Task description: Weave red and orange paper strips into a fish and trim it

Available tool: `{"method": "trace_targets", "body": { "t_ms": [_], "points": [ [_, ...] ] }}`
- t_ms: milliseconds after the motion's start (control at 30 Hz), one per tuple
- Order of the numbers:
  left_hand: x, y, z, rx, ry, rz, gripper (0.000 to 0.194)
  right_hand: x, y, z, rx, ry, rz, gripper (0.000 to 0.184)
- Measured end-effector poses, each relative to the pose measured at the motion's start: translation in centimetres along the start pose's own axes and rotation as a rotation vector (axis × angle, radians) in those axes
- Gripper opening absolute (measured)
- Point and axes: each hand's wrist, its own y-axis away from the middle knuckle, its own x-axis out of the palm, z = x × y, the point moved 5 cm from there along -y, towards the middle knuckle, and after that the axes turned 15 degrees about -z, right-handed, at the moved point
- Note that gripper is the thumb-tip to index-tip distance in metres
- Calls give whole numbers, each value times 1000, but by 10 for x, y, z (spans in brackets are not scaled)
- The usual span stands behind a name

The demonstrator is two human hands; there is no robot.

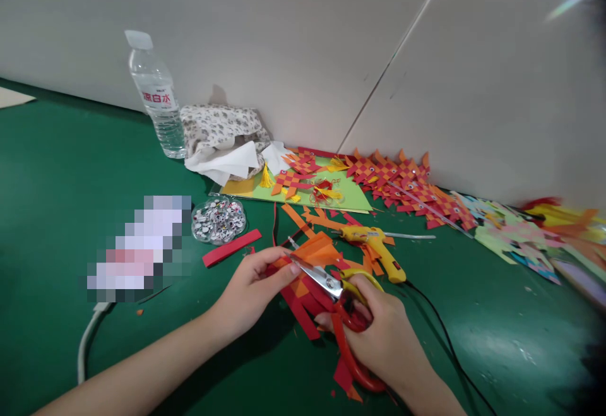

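Scissors (334,287); bottle label (159,98) with red "白"

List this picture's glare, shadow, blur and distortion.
Head view: a rainbow-tinted streak of glare at top right, and a dull sheen on the table at lower right; head view: the table is shaded at bottom centre; head view: papers by the right edge look soft and stretched; head view: a pixelated patch hides detail at left, while the scissors look fairly clear.
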Motion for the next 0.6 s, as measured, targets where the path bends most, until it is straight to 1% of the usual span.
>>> {"method": "trace_targets", "body": {
  "t_ms": [400, 600],
  "points": [
    [1, -1, 0, 1, -12, 20, 18, 1, 0, -2, 11, -4, 0, 24],
    [1, -1, -1, 5, -40, 8, 19, 0, 1, -2, -6, 22, -26, 25]
  ]
}}
